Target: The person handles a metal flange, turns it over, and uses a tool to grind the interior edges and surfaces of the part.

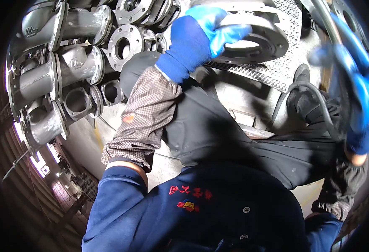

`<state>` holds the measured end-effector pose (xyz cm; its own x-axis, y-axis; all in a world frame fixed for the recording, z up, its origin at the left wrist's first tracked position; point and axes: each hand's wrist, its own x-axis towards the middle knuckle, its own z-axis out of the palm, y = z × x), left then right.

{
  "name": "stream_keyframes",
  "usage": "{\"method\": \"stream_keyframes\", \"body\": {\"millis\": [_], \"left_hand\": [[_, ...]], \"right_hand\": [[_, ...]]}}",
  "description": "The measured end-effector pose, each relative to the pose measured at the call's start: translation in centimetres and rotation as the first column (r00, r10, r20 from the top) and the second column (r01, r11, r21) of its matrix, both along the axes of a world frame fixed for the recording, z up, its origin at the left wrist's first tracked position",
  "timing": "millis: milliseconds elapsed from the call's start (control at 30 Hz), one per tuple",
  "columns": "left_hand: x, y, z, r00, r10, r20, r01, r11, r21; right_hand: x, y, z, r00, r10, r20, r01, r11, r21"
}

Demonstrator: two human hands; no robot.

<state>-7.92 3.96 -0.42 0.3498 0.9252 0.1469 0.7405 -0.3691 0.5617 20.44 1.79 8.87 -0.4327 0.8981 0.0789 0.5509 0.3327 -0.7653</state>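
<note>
My left hand [211, 31], in a blue coated glove, grips the edge of a round grey metal flange [272, 40] with bolt holes and a large centre opening. Its fingers lie bent over the flange's upper side. The flange rests tilted on a bright textured metal plate [291, 21]. At the far right my right hand [358, 88], gloved in blue, is raised and partly smeared by motion. Its fingers look closed round a dark, long tool whose kind I cannot make out. A pale metal tube [328, 21] runs just above that hand.
Flanged grey pipe castings [75, 63] are stacked at the left. A dark hose [306, 84] loops between my shoe [302, 75] and my right arm. Another round casting [347, 17] shows at the upper right. My knees spread on both sides of the work.
</note>
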Motion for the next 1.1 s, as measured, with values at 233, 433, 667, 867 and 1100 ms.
{"method": "stream_keyframes", "body": {"millis": [233,433,667,867,1100], "left_hand": [[-0.4,2.5,-0.9,0.987,-0.068,0.147,0.029,0.967,0.253],[1.0,1.8,-1.8,0.888,0.111,0.446,-0.128,0.992,0.008],[-0.4,1.8,-1.4,0.969,0.124,0.216,-0.151,0.982,0.115],[-1.1,2.1,-1.8,0.934,0.157,0.320,-0.193,0.978,0.083],[-1.1,1.9,-1.4,0.958,0.111,0.266,-0.144,0.984,0.109]], "right_hand": [[0.4,-3.2,-1.3,0.996,0.060,0.071,-0.025,0.909,-0.416],[-1.4,1.1,-6.0,0.879,0.220,0.423,-0.197,0.975,-0.100],[-4.7,5.6,-8.0,0.833,0.479,0.275,-0.446,0.877,-0.177],[-5.5,7.3,-7.8,0.810,0.521,0.268,-0.464,0.850,-0.249],[-5.5,9.3,-6.2,0.813,0.553,0.185,-0.291,0.659,-0.693]]}}
